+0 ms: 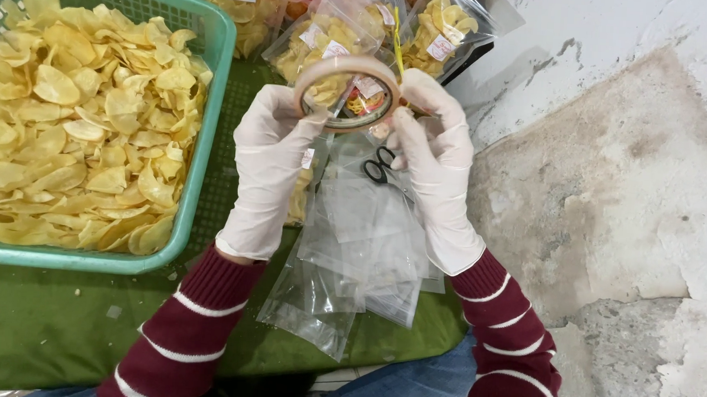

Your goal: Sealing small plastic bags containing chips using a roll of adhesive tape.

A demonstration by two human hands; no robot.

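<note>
Here we hold a tape roll [346,93] near the top centre of the frame, raised over the surface. It is a thin ring, tan and glossy, and we see packed chips through its open middle. Our left hand [267,169], in a white glove, grips its left rim; our gloved right hand [435,154] pinches the right rim. Below lie clear bags [350,255] and black scissors [378,167]. A green basket [201,148] of chips [72,116] fills the upper left.
</note>
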